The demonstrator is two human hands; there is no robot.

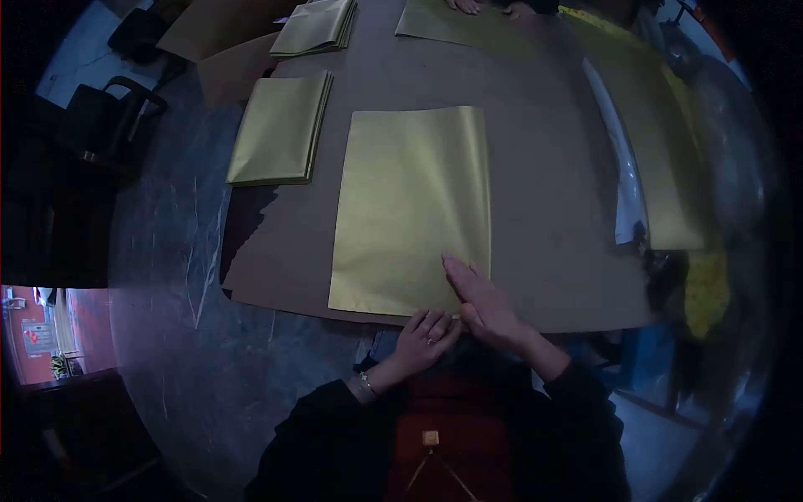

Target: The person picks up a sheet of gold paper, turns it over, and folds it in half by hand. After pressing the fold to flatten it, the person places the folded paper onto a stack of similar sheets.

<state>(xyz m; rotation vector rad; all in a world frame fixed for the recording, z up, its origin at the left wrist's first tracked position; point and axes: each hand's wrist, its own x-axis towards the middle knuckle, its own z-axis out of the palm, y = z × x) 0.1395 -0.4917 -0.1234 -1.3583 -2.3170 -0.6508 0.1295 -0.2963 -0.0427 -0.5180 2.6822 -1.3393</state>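
Observation:
A gold sheet with a satin sheen lies in front of me, its right side softly curved as if folded over. My right hand rests on its lower right part, fingers stretched out and held together, palm turned to the left. At the near edge of the sheet, by the table's rim, my left hand has its fingers bent over the edge; what lies under them is hidden. A ring and a bracelet show on the left hand and wrist.
The brown-covered table holds a stack of folded gold sheets at left and another stack behind it. Long gold material lies along the right side. Another person's hands touch a gold sheet opposite. A chair stands left.

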